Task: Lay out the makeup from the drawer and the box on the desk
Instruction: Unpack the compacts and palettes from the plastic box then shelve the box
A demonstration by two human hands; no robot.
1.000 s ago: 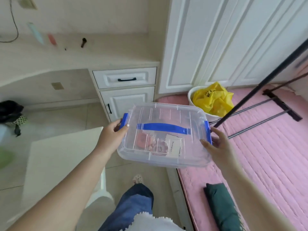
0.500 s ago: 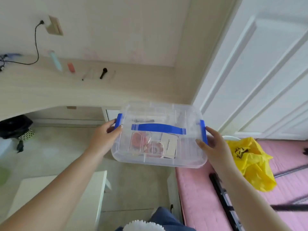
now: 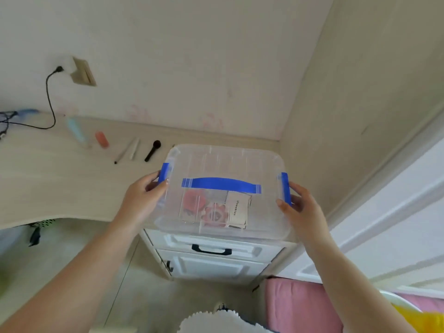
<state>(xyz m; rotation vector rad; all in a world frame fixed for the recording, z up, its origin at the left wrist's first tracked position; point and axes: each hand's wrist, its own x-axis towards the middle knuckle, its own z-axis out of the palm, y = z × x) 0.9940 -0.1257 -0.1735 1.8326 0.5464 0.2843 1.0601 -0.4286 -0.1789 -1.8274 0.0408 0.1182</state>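
The person carries the clear box [image 3: 223, 191] with both hands over the right end of the desk [image 3: 55, 183], above the drawer [image 3: 211, 248]. The left hand [image 3: 141, 200] grips its left side by the blue clip, the right hand [image 3: 298, 207] grips the right side. The lid is closed; pink packets and a white card show inside. Some makeup [image 3: 151, 150] already lies in a row on the desk. In my judgement the next move is to set the box down flat, then open both clips.

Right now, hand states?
Left hand: gripping the clear box at its left clip.
Right hand: gripping the box at its right clip.
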